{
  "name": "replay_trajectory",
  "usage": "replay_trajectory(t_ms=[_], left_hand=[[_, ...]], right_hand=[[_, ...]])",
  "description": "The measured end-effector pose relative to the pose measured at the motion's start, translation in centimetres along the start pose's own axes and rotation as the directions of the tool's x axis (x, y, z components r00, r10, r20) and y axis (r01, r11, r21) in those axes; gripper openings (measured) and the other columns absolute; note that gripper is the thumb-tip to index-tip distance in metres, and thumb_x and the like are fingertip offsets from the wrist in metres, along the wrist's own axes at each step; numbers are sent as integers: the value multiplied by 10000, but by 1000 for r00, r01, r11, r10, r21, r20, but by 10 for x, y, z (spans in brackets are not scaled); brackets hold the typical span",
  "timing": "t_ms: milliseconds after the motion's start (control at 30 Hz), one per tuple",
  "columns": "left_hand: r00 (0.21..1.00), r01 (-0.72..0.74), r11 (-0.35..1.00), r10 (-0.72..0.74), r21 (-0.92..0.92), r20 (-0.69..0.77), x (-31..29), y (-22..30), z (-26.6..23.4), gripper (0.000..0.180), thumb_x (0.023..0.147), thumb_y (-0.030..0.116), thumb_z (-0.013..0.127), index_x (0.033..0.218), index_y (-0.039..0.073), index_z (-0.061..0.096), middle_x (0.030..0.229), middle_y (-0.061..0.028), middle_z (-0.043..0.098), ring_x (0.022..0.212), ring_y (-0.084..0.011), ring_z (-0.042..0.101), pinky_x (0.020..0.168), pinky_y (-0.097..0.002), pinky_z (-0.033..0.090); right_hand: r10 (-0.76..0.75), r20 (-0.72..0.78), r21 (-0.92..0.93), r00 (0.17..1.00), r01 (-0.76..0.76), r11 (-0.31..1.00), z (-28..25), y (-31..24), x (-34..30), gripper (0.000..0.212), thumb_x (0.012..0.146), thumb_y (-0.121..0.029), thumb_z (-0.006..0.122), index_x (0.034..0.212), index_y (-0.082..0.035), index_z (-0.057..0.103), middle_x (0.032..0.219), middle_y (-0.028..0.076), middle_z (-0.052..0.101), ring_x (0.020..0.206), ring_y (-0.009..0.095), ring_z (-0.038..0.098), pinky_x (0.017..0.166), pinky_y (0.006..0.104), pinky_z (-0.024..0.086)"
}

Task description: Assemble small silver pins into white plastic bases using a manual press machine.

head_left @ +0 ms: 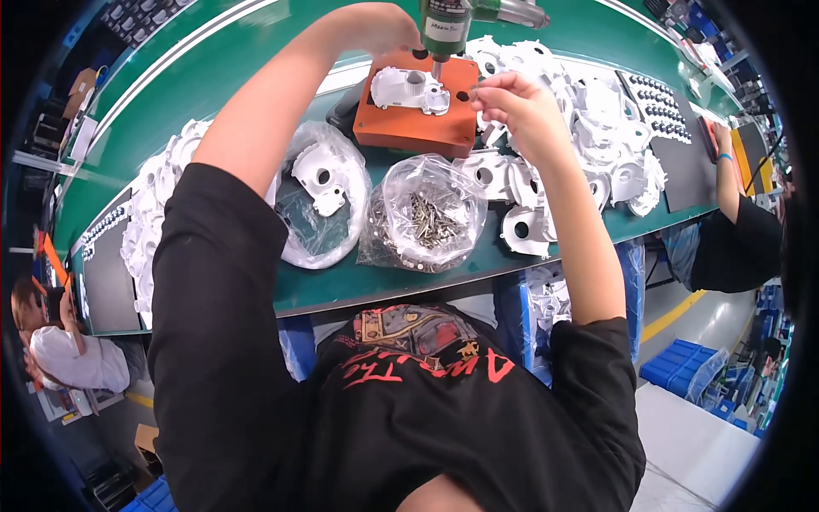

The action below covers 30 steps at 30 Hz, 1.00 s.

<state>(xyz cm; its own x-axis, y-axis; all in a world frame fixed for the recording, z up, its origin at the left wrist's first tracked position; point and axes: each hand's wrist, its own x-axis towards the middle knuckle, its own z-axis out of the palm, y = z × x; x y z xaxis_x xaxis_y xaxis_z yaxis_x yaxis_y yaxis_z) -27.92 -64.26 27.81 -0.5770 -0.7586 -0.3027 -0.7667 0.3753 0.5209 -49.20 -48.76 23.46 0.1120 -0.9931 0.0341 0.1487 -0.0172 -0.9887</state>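
Observation:
A white molded housing (399, 90) with a raised round boss lies on an orange fixture block (418, 128). Above it a green power driver (445, 26) points straight down, its metal tip close over the housing's right part. My left hand (384, 26) is at the driver's left side, its fingers mostly out of sight. Just right of the block, my right hand (516, 102) has thumb and fingertips pinched together; anything between them is too small to name. Nearer me stands a clear plastic bag of small metal pins or screws (433, 220).
Left of that bag, a plastic-lined round container (322, 200) holds a white housing. Piles of white housings (597, 119) (162, 188) lie on both sides of the green bench. Rows of small dark parts (661, 107) sit at right. Other people work at both ends; blue crates (682, 367) stand below.

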Motion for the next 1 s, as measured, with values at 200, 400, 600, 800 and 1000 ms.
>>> replay_trajectory(t_ms=[200, 400, 600, 800, 1000], left_hand=[[997, 65, 975, -53, -213, 61, 20, 1, 17, 222, 757, 241, 703, 808, 36, 635, 670, 4, 534, 556, -80, 482, 487, -229, 436], [991, 8, 966, 27, -259, 129, 25, -4, 32, 167, 729, 190, 697, 700, 53, 607, 590, 21, 496, 481, -73, 444, 427, -212, 383], [997, -76, 997, 76, -12, -14, 21, 6, 39, 218, 677, 246, 732, 737, 73, 614, 579, 14, 497, 481, -100, 462, 426, -226, 382], [999, -15, 994, 11, 111, 39, 21, 10, 38, 270, 645, 292, 747, 827, 128, 632, 623, -6, 537, 544, -104, 502, 459, -256, 411], [980, -183, 974, 170, -131, -101, 17, -5, 49, 228, 792, 255, 593, 923, 69, 605, 670, -12, 543, 619, -114, 521, 553, -276, 420]], right_hand=[[21, -43, -44, 999, -22, 999, -12, 4, 21, 165, 810, -59, 608, 944, 28, 568, 874, 90, 623, 765, 137, 606, 679, 230, 472], [14, -46, -36, 999, -16, 999, -14, 18, 34, 145, 797, -60, 622, 914, 17, 585, 864, 76, 623, 766, 120, 589, 651, 212, 454], [29, -63, -62, 998, -33, 998, -13, 27, 48, 133, 775, -63, 641, 890, -6, 605, 852, 48, 624, 754, 98, 576, 644, 211, 441], [29, -62, -67, 998, -33, 997, -7, 33, 56, 147, 772, -71, 644, 911, -29, 619, 860, 37, 629, 722, 83, 555, 652, 216, 440], [-45, -57, -347, 997, 23, 938, 10, 40, 60, 175, 749, -125, 664, 880, -11, 637, 786, 39, 648, 671, 93, 550, 637, 245, 442]])
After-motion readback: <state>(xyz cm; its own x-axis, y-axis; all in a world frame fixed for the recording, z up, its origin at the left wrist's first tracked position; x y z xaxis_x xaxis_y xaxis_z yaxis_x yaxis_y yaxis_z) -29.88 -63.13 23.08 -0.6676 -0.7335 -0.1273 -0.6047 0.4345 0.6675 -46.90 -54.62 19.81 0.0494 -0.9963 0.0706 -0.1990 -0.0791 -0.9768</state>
